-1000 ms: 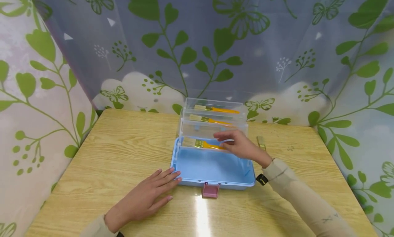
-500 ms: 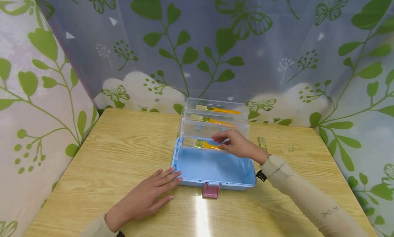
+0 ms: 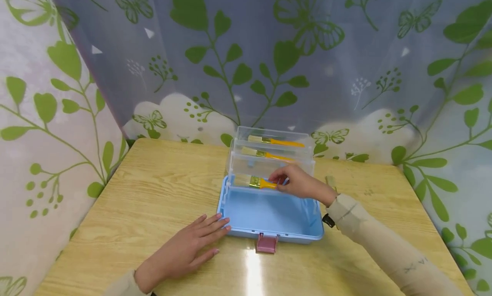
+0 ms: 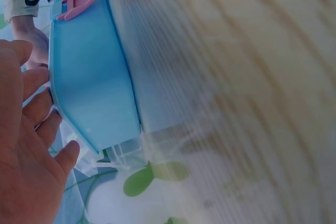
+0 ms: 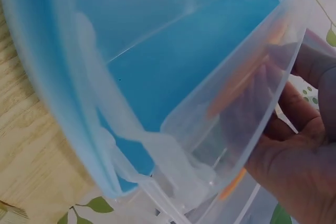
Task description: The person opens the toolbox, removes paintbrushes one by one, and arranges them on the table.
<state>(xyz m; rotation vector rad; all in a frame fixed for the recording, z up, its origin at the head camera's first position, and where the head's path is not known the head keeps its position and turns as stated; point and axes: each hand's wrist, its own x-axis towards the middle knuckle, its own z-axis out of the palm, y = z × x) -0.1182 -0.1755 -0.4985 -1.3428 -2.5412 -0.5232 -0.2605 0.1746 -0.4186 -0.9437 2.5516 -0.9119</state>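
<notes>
We rest our left hand [image 3: 186, 248], fingers extended, against the light-blue rectangular plastic box [image 3: 265, 210]. Our right hand [image 3: 299, 181] is at the flat orange-handled paintbrush [image 3: 265, 184], located in the lowest clear plastic tray [image 5: 186, 127]; we cannot tell whether the fingers pinch it.

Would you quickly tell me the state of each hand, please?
Left hand: open, fingers straight, at the box.
Right hand: curled at the front brush; whether it grips it cannot be told.
</notes>
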